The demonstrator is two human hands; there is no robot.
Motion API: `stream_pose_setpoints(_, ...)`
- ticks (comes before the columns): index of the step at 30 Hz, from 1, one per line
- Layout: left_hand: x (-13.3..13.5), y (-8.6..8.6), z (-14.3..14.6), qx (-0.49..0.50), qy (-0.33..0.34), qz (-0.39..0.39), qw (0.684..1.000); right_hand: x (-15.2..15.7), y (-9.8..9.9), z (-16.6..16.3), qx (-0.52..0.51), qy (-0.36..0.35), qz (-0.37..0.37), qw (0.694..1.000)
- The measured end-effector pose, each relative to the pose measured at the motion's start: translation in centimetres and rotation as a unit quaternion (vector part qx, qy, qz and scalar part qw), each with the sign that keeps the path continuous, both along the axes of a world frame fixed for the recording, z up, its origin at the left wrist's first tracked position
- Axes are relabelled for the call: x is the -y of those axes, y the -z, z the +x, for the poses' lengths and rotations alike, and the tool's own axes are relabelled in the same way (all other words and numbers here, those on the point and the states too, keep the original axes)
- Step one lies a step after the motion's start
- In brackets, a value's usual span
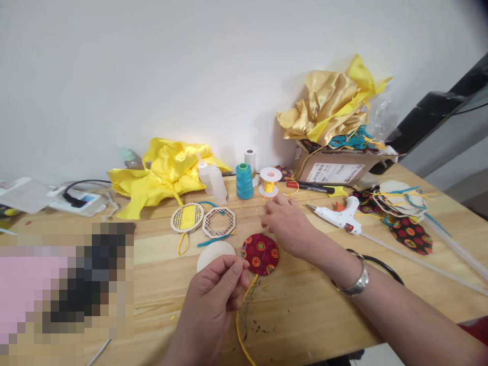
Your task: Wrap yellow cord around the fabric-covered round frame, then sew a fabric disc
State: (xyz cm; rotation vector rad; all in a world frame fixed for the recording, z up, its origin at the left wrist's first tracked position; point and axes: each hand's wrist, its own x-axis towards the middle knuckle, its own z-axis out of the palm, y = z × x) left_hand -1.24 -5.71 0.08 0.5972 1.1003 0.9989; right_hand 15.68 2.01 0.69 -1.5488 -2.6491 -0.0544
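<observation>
My left hand (219,292) is closed in a pinch at the lower left edge of a round disc (261,254) covered in dark red patterned fabric. What sits between its fingertips is too small to make out. A yellow cord (241,330) runs down from the disc beside this hand, with a thin dark thread near it. Above the disc's upper right edge is my right hand (286,223), fingers curled together; anything in them is hidden. Partly behind my left hand lies a plain cream disc (216,252). A faint thread crosses the red fabric.
Two wooden lattice frames (219,222), a teal thread cone (244,182), a yellow cord spool (270,182) and white bottles (218,184) stand farther back. At right lie a glue gun (339,216), fabric pieces (412,235) and a stuffed cardboard box (339,165). Yellow satin (160,175) is at left.
</observation>
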Motion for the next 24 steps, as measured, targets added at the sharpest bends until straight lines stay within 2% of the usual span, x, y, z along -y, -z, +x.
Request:
stream_pose_setpoints(7, -0.2, 0.3, -0.2, 0.004, -0.003, -0.004, 1.0, -0.7, 1.0, 0.0, 0.011, -0.033, -0.013, 0.999)
stream_pose_setpoints(9, -0.2, 0.4, -0.2, 0.005, -0.002, -0.003, 1.0, -0.8, 0.9, 0.2, -0.031, -0.032, -0.034, 0.998)
stream_pose_setpoints(12, -0.2, 0.6, -0.4, 0.009, -0.001, -0.006, 1.0, -1.1, 0.1, 0.5, -0.161, -0.006, -0.072, 0.984)
stream_pose_setpoints(17, -0.3, 0.6, -0.4, 0.015, -0.001, -0.009, 1.0, -2.4, -2.6, 0.9, -0.392, 0.058, -0.14, 0.907)
stream_pose_setpoints(21, -0.2, 0.8, -0.3, 0.027, -0.008, -0.025, 0.999, -4.4, -5.4, 0.9, -0.556, 0.026, -0.174, 0.813)
stream_pose_setpoints(24, -0.1, 1.2, -0.3, 0.048, -0.004, -0.026, 0.999, -6.2, -7.8, 0.5, -0.637, 0.014, -0.196, 0.746)
